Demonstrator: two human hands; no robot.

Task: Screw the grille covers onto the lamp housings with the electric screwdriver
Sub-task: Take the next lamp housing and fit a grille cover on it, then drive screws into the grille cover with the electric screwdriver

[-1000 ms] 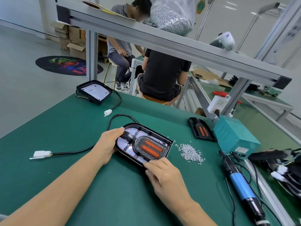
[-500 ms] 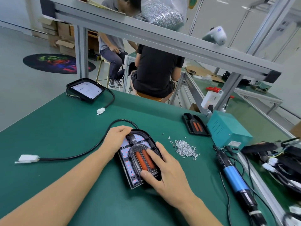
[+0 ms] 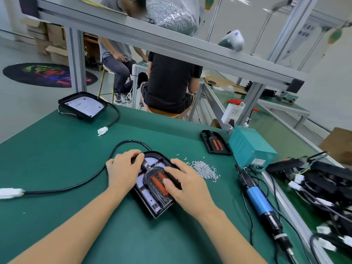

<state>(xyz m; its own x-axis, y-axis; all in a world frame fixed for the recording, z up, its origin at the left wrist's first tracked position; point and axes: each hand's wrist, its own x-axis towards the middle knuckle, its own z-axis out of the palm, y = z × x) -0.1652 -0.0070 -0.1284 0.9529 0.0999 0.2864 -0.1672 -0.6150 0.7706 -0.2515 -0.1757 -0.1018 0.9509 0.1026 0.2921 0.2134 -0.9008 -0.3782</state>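
Observation:
A black lamp housing [image 3: 152, 205] with a white LED board lies on the green mat [image 3: 57, 153], its rounded end pointing away from me. A black grille cover [image 3: 155, 182] with two orange slots sits on top of it. My left hand [image 3: 122, 172] grips the housing's upper left edge, fingers curled near the cable entry. My right hand [image 3: 187, 184] lies over the cover's right side, thumb pressing on an orange slot. The blue electric screwdriver [image 3: 259, 201] lies untouched on the mat to the right. A heap of small silver screws [image 3: 204, 169] sits just beyond my right hand.
A second grille cover [image 3: 215, 144] lies beside a teal power box [image 3: 249, 147]. Another lamp housing [image 3: 82, 106] rests at the far left corner. The black cable [image 3: 76, 185] loops left to a white plug [image 3: 10, 193]. Wiring clutter [image 3: 320, 180] fills the right; two people sit beyond the bench.
The housing was turned from lying crosswise to pointing away from me. My right hand shifted from its near edge onto the cover, and my left hand moved to the upper left edge.

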